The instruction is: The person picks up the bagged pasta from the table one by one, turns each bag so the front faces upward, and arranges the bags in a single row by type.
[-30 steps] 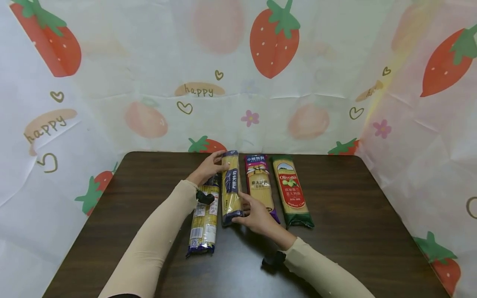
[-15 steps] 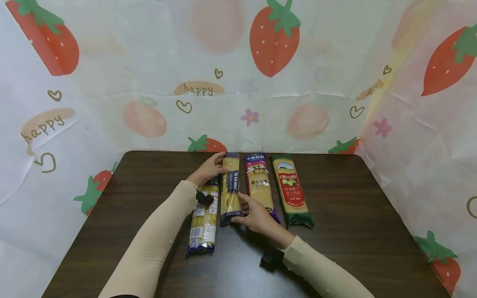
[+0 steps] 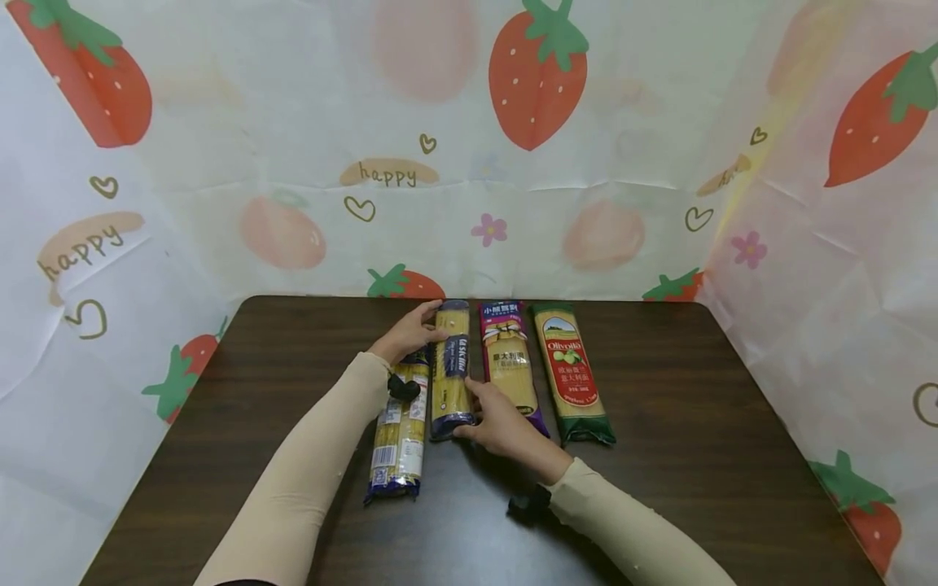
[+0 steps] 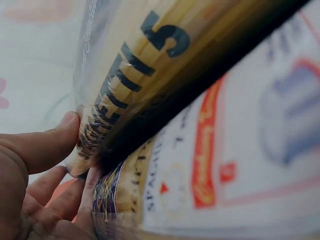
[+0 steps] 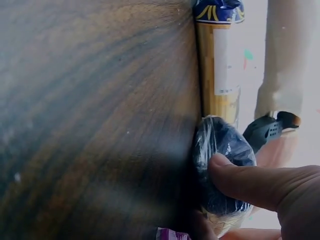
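Observation:
A spaghetti pack with dark blue ends and a blue label (image 3: 451, 391) lies lengthwise between my two hands. My left hand (image 3: 407, 335) holds its far end, thumb on one side and fingers around the other in the left wrist view. At the near end, my right hand (image 3: 506, 425) grips the pack; the right wrist view shows the thumb (image 5: 245, 180) pressed on the dark wrapped end (image 5: 227, 142). Close along its left side lies another spaghetti pack with white labels (image 3: 398, 456), partly hidden under my left wrist.
To the right lie a purple-and-blue pasta pack (image 3: 510, 366) and a green-ended pack with a red label (image 3: 572, 370). All are on a dark wooden table (image 3: 659, 488). A strawberry-printed sheet (image 3: 454, 220) rises behind the table and along both sides.
The pack between my hands has come down and shifted slightly left, nearer the white-labelled pack. Both hands keep their hold; my right hand has moved slightly left with it.

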Demonstrator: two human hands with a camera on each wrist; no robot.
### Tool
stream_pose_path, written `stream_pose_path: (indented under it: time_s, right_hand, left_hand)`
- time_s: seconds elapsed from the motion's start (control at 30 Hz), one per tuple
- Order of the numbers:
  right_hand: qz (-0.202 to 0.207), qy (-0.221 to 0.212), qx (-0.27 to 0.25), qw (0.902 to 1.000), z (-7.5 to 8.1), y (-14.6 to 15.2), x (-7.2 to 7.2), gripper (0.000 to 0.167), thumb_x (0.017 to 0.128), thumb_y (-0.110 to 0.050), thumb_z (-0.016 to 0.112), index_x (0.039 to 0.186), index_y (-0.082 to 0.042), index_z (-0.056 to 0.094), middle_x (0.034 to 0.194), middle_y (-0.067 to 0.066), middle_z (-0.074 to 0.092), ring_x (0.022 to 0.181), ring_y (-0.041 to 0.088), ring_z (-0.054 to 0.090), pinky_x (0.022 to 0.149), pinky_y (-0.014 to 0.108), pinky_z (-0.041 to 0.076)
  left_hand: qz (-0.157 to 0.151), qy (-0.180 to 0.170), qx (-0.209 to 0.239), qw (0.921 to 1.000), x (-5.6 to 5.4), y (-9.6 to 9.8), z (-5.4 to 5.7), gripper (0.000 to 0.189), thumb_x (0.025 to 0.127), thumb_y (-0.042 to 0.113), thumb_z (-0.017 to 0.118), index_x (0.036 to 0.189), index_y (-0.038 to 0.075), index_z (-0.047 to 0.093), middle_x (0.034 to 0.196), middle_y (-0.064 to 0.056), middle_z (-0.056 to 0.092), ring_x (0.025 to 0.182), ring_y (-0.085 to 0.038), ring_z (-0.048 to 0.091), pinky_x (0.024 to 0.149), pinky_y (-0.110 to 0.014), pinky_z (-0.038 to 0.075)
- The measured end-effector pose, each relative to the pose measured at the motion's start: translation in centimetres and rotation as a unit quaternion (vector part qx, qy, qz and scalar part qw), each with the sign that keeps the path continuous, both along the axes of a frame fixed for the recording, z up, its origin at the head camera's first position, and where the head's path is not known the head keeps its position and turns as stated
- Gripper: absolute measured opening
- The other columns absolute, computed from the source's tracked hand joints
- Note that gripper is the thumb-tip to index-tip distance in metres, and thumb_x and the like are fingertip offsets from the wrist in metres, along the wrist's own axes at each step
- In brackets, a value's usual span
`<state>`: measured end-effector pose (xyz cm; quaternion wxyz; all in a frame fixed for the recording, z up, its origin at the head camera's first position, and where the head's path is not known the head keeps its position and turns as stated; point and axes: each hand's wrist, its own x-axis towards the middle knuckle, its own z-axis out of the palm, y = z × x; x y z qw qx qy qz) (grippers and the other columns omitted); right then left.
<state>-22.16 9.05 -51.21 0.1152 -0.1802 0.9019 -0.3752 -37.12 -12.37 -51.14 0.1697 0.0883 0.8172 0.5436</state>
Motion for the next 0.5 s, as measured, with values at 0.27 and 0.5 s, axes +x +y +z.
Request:
stream_pose_path:
  time_s: [0.27,0.5]
  right_hand:
    - [-0.004,0.018,0.027,0.9995,-0.2,-0.3,0.0,0.094,0.090,-0.018,0.091,0.163,0.008,0.036,0.129,0.021,0.055,0.102,0.022,0.056,0.091,0.041,0.054]
    - [-0.008,0.031,0.035,0.9989,-0.4,-0.5,1.2,0.100,0.091,-0.021,0.091,0.166,0.006,0.031,0.144,0.025,0.048,0.115,0.028,0.057,0.098,0.044,0.056]
  left_hand:
    - [0.006,0.006,-0.009,0.9999,0.3,0.0,0.2,0.078,0.110,0.014,0.065,0.173,0.013,0.021,0.177,-0.022,0.018,0.156,-0.044,0.035,0.123,-0.062,0.036]
    - [0.004,0.015,-0.001,0.9999,0.3,-0.7,-0.1,0.071,0.110,0.017,0.066,0.170,0.009,0.029,0.171,-0.024,0.031,0.155,-0.042,0.037,0.122,-0.061,0.038]
